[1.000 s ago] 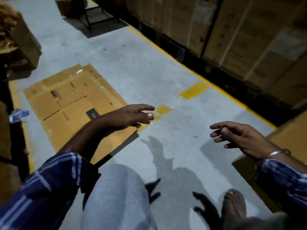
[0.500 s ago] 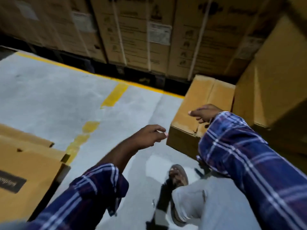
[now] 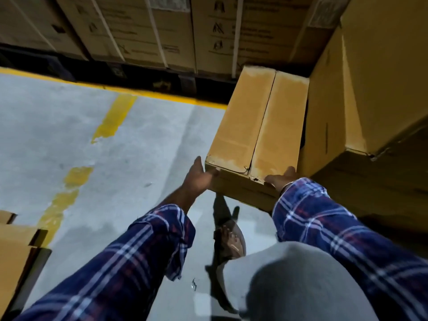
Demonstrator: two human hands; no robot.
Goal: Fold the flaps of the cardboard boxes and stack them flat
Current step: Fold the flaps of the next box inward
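A closed brown cardboard box (image 3: 257,126) lies on the grey floor at centre right, its two top flaps meeting in a seam. My left hand (image 3: 198,178) clasps the box's near left corner, thumb up along the side and fingers on the front face. My right hand (image 3: 283,178) grips the near right corner, fingers over the top edge. A stack of flattened boxes (image 3: 14,249) lies at the lower left edge, only partly in view.
Larger brown boxes (image 3: 375,93) stand tight against the box's right side. Strapped cartons (image 3: 162,31) on dark pallets line the back, behind a yellow floor line (image 3: 143,90). My sandalled foot (image 3: 231,242) and grey-trousered knee (image 3: 289,281) are below the box.
My view swung right, away from the flattened stack. Both hands travelled to the closed box: the right reached it first, then the left closed on the near left corner.
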